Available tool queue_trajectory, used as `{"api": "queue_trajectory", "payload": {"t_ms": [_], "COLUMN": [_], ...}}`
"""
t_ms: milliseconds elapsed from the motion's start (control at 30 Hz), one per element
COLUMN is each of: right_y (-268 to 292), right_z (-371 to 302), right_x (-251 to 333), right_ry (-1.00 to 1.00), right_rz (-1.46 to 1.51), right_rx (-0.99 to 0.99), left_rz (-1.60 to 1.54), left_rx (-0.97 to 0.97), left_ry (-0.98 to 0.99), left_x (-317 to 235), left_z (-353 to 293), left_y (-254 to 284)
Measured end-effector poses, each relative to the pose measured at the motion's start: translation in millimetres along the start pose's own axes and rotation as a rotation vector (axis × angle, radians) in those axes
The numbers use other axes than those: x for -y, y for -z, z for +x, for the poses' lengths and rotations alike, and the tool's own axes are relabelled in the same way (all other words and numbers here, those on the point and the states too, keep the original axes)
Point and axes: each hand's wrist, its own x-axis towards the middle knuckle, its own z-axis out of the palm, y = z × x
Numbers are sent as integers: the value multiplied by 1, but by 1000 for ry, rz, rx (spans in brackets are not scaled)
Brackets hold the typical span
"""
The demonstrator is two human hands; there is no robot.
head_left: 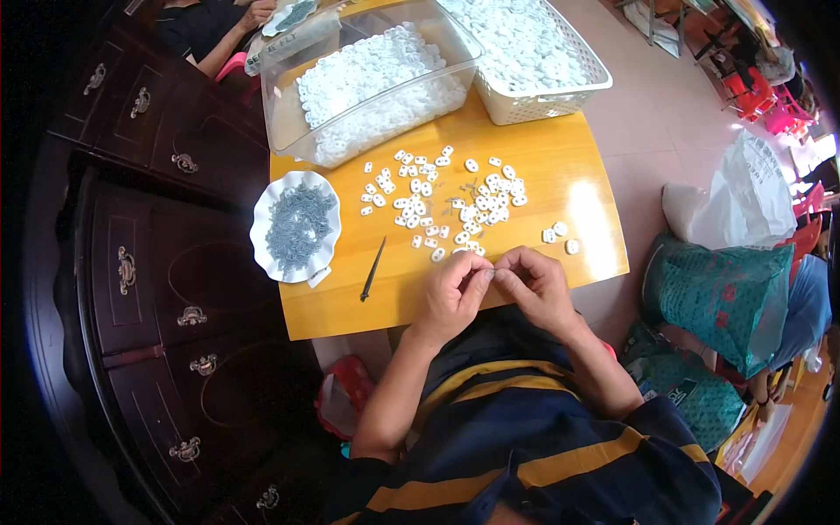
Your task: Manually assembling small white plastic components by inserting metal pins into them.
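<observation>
My left hand [455,295] and my right hand [537,287] meet at the near edge of the wooden table, thumbs and forefingers pinched together. Whatever sits between the fingertips is too small and covered to make out. Just beyond them many small white plastic pieces with two holes [490,206] lie scattered, with a few tiny grey bits among them. Left of my left hand lies a thin dark pointed tool [374,269]. A white scalloped dish [261,229] filled with small grey pieces [302,219] stands at the table's left edge.
A clear plastic bin [278,118] and a white perforated basket [542,107], both full of white pieces, occupy the far end. Dark drawer cabinets [131,306] line the left. Large green bags [717,293] and a white sack [744,197] are at right. Another person's hand [257,14] shows far left.
</observation>
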Motion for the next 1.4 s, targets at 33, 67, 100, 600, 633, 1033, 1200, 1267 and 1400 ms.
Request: {"api": "queue_trajectory", "payload": {"t_ms": [33, 67, 100, 600, 633, 1033, 1200, 1267, 1400], "right_y": [-1, -1, -1, 25, 24, 16, 1, -9, -23], "right_z": [0, 0, 1, 64, 67, 59, 34, 29, 34], "right_x": [-1, -2, -1, 2, 2, 0, 10, 11, 10], "right_ry": [-3, -6, -6, 323, 330, 370, 413, 395, 493], "right_rz": [33, 65, 64, -630, -684, -630, -600, -567, -573], "right_rx": [13, 26, 25, -318, -322, -372, -269, -191, -274], "left_rz": [28, 27, 57, -28, -29, 29, 29, 31, 17], "left_rx": [8, 8, 19, -96, -96, -164, -200, -194, -195], "left_ry": [2, 2, -5, 58, 57, 46, 61, 69, 66], "left_x": [0, 1, 2, 8, 8, 14, 15, 17, 15], "left_z": [0, 0, 0, -4, -4, 0, 2, 1, 2], "left_y": [1, 2, 2, 7, 7, 20, 22, 23, 22]}}
